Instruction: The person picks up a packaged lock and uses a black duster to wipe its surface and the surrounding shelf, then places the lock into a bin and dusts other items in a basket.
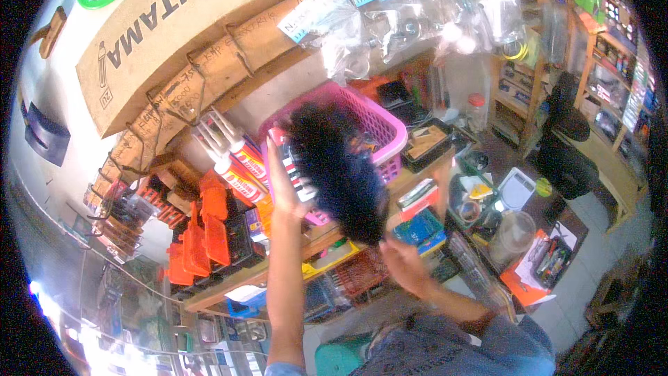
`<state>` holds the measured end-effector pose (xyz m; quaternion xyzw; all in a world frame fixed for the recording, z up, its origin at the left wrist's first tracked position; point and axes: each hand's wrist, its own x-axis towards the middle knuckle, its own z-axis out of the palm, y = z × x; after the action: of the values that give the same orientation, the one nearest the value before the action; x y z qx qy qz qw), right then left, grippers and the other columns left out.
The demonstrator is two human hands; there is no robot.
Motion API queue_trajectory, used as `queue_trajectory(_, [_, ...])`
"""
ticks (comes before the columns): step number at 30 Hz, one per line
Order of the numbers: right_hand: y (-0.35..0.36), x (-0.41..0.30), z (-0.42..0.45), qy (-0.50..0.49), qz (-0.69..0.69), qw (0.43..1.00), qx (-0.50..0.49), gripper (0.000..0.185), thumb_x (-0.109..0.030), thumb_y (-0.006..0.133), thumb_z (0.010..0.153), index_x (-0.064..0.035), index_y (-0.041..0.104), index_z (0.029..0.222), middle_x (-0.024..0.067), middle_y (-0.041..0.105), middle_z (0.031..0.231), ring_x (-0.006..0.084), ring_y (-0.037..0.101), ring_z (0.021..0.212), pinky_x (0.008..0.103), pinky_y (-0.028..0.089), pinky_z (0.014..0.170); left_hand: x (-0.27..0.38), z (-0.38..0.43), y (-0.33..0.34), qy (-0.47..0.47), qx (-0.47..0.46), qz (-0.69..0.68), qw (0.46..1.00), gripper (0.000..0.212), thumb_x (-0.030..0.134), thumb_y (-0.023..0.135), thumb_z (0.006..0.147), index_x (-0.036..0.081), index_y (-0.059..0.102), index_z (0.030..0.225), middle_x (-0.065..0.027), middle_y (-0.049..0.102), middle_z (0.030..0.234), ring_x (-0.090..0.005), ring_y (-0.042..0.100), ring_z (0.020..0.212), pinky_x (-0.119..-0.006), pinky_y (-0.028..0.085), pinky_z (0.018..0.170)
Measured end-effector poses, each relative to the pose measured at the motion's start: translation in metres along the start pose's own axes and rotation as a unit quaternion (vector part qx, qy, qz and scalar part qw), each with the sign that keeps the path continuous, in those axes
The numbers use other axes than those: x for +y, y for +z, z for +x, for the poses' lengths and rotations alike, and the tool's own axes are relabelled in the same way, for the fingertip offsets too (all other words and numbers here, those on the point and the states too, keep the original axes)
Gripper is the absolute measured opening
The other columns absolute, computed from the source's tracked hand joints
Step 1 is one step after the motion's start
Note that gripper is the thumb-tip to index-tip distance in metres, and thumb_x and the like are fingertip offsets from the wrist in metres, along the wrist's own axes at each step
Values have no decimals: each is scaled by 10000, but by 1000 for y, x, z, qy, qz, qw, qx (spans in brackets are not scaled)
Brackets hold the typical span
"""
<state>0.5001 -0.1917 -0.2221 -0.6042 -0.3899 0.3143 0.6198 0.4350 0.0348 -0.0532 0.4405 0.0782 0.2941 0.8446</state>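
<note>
A large dark, fuzzy-edged item (pixel 336 172), too blurred to name exactly, is up in front of me, with lettered red and white packaging (pixel 297 177) along its left side. My left hand (pixel 287 188) grips that side, palm against the packaging and fingers pointing up. At the item's lower right end is my right hand (pixel 409 269), its fingers bent and blurred; whether they touch it I cannot tell. Behind the item stands a pink plastic basket (pixel 394 138), partly covered by it. Some contents show over the basket's near side.
Sealant tubes (pixel 242 175) and orange plastic pieces (pixel 214 237) crowd the wooden shelf (pixel 209 300) at left. Above hang metal hooks (pixel 240 52) and clear plastic bags (pixel 402 31). On the right, a dark table (pixel 569 214) holds a digital scale (pixel 516 188) and a clear plastic container (pixel 511 237).
</note>
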Motion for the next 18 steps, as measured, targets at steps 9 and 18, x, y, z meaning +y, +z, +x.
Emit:
queue_trajectory(9, [0,13,3,-158,-15,983,93,263,-238,492,1001,13,565,965,-3,494,728,66,445,741,275,414,622,-13,14,5,18,72,27,997,646,622,380,938,82,569,1237,-93,641,1147,-244,627,1007,-440,503,899])
queue_trajectory(18, [-8,-2,4,-143,-65,987,34,338,-196,523,980,88,586,1152,219,677,1000,233,655,965,337,502,822,-28,12,20,70,-172,-73,980,544,449,423,973,83,459,1374,-107,551,1275,-250,526,1184,-454,413,1037])
